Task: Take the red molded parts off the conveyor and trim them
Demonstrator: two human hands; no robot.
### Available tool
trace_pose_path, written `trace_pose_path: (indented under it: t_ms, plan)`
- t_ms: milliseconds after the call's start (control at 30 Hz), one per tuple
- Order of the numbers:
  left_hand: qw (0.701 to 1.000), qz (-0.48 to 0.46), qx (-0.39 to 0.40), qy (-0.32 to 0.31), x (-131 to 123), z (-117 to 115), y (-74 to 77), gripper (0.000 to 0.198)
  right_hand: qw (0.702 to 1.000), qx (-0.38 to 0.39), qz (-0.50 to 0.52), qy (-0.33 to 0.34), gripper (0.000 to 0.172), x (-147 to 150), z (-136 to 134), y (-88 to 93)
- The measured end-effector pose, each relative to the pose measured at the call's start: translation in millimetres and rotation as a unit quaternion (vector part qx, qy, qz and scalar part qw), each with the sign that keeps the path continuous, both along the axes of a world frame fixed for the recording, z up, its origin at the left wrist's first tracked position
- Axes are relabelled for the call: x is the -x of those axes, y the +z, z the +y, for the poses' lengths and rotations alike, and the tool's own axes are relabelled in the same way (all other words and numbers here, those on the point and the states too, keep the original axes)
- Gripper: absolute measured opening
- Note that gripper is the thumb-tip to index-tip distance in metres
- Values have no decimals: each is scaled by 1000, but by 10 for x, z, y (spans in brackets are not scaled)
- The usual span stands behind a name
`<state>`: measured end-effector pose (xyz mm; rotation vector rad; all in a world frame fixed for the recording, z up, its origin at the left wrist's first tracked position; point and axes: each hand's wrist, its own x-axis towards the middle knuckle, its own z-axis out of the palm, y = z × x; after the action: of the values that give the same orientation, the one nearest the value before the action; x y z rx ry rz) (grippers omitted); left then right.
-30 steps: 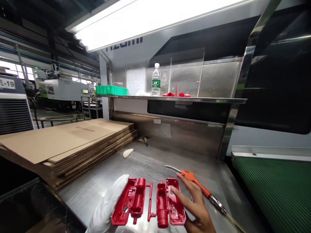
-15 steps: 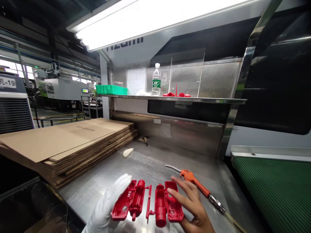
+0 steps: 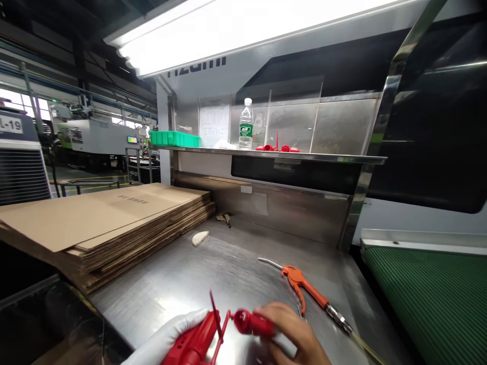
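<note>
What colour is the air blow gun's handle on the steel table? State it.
Orange; the air blow gun has a silver nozzle. The head view shows it.

Red moulded part (image 3: 213, 332), white-gloved left hand (image 3: 167, 342), orange air gun (image 3: 304, 289), green ribbed belt (image 3: 429, 294)

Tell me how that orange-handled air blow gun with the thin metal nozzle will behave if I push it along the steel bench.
The orange-handled air blow gun lies flat on smooth steel bench, so it would probably slide rather than roll; its trigger likely stops rolling. The metal fitting and hose at its end may drag and make it pivot.
</note>
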<state>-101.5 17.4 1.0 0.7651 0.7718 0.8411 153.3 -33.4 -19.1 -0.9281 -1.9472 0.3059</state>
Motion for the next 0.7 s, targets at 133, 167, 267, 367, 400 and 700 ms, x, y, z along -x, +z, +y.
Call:
trace_pose_path:
  t_ms: [133, 167, 267, 367, 400, 700]
  plan:
    - [997, -9, 60, 44, -35, 38, 65, 49, 969, -197, -145, -38, 33, -111, -10, 56]
    - [996, -13, 70, 53, -48, 45, 74, 49, 982, -142, -110, -58, 36, -115, -18, 46]
    - [992, -22, 93, 82, -53, 58, 65, 48, 968, 193, 134, -83, 60, -98, -11, -83]
    - [989, -22, 96, 112, 2, 66, -5, 43, 871, 384, 296, -83, 98, -117, 48, -278]
    - [989, -20, 88, 119, 22, 71, -37, 42, 871, 391, 278, -103, 100, -140, 69, -328]
    - [993, -45, -34, 101, -247, 19, -227, 63, 934, 329, 114, -80, 69, -25, 41, -338]
